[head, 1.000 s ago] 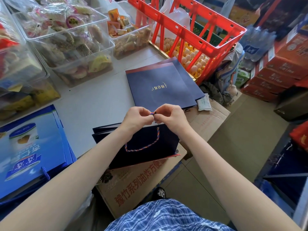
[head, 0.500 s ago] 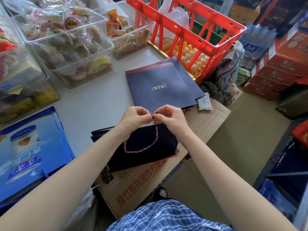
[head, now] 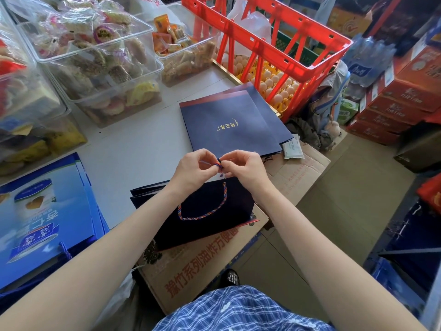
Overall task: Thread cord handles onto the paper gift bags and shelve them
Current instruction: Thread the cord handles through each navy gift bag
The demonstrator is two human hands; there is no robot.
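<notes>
A dark navy paper gift bag (head: 210,216) lies flat in front of me, half on the white table and half on a cardboard box. A twisted red-and-blue cord (head: 202,215) hangs in a loop across its face. My left hand (head: 194,169) and my right hand (head: 245,169) meet just above the bag's top edge, both pinching the cord's free end, which is looped like a knot between the fingertips. A stack of flat navy bags (head: 235,123) with gold lettering lies beyond my hands.
Clear plastic tubs of wrapped snacks (head: 95,60) line the table's back left. A red crate (head: 269,39) stands over egg trays at the back. Blue printed bags (head: 45,218) lie at the left. Cardboard boxes (head: 205,266) sit below the table edge; red cartons (head: 403,96) are stacked at right.
Both hands stay at the bag's top edge, and their fingers have worked the cord end into a small visible loop. The bag has not moved.
</notes>
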